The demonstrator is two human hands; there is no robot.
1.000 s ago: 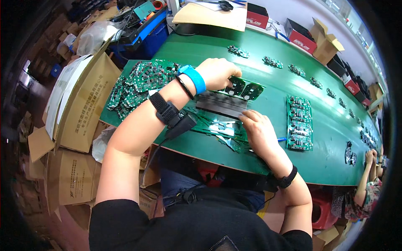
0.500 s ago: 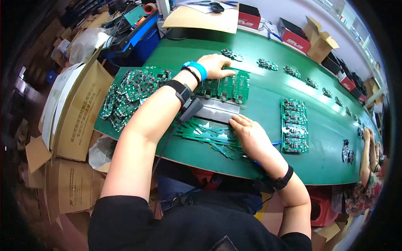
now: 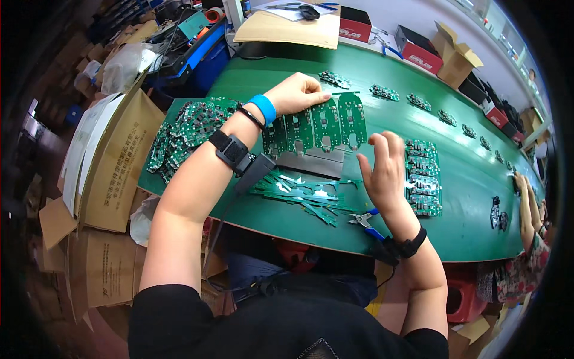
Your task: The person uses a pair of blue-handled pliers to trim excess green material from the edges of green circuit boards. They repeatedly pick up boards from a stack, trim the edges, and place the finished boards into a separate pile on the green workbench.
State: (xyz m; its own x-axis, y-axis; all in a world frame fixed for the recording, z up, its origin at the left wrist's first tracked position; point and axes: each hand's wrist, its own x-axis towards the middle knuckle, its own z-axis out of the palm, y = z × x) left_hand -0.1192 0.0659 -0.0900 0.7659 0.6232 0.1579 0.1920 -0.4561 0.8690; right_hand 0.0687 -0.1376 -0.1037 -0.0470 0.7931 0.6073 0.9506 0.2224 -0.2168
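Note:
My left hand (image 3: 297,94) pinches the far edge of a green circuit board panel (image 3: 324,124), made of several boards side by side. The panel is tilted up, its near edge over a flat grey metal bar (image 3: 314,164). My right hand (image 3: 385,169) is raised just right of the panel, fingers apart and nothing in them. Thin green board strips (image 3: 302,194) lie in a loose heap in front of the bar. Blue-handled side cutters (image 3: 366,222) rest by my right wrist, their handles partly hidden by it.
A pile of circuit boards (image 3: 191,128) covers the table's left end. Stacked board panels (image 3: 423,182) stand right of my right hand. Small board stacks (image 3: 384,92) line the far side. Another person's hands (image 3: 521,181) work at the far right. Cardboard boxes (image 3: 113,161) stand at left.
My left hand has lifted the panel's far edge, tilting it toward me. My right hand has left the metal bar and risen to the right, uncovering the side cutters.

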